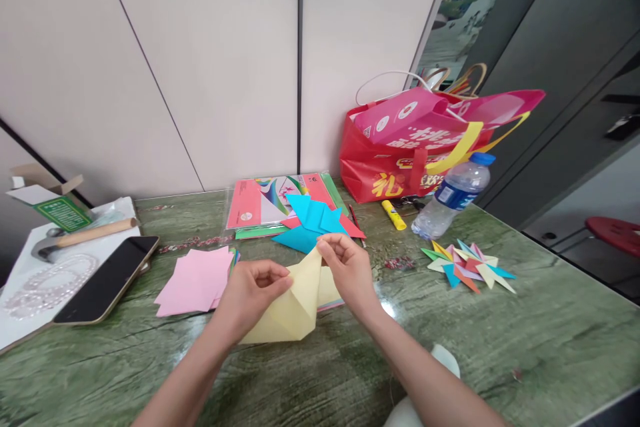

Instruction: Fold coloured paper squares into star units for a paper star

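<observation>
Pale panels (225, 67) rise behind a green, wood-grained desk (540, 340). At its near middle you have a pale yellow sheet of paper (295, 320), partly folded, between your hands. Your left hand (250, 295) has its grip pinched on the sheet's left part; your right hand (351, 271) has its grip pinched on the raised top corner. Just left lie pink paper squares (195, 280). Beyond your hands, blue folded paper (313, 219) partly covers a packet of coloured paper (250, 200). Farther right, a plastic bottle (453, 199) stands near multicoloured folded-paper pieces (470, 265).
</observation>
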`<state>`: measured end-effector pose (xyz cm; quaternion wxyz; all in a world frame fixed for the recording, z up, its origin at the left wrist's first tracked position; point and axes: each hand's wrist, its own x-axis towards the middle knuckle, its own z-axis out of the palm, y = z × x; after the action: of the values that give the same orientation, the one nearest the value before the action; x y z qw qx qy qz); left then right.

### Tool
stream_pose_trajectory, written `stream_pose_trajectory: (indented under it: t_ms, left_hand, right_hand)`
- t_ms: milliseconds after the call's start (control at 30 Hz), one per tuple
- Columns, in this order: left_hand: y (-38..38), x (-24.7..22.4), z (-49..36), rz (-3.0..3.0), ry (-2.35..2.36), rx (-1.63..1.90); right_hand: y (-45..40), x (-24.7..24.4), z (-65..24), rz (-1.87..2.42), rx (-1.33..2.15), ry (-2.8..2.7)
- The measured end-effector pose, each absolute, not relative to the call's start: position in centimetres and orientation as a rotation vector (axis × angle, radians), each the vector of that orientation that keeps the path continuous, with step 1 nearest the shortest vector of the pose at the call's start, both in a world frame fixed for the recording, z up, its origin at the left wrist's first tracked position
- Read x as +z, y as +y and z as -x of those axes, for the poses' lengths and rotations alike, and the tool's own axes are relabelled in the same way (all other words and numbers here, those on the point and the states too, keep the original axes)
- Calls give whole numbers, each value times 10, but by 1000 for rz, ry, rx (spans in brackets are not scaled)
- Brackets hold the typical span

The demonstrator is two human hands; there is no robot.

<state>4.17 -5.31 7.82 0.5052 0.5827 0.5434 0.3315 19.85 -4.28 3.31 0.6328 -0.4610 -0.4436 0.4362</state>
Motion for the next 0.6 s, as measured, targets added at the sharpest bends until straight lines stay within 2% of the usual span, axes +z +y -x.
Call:
stream_pose_trajectory:
  t_ms: [267,600]
  left_hand:
    - [-50,75,-38,-1427,1341,901]
    - [-51,76,-41,-1466,1364,917]
  right_hand:
    - [-44,26,-195,996,1327,-1120]
    - [-43,29,-200,1014,1317,-987]
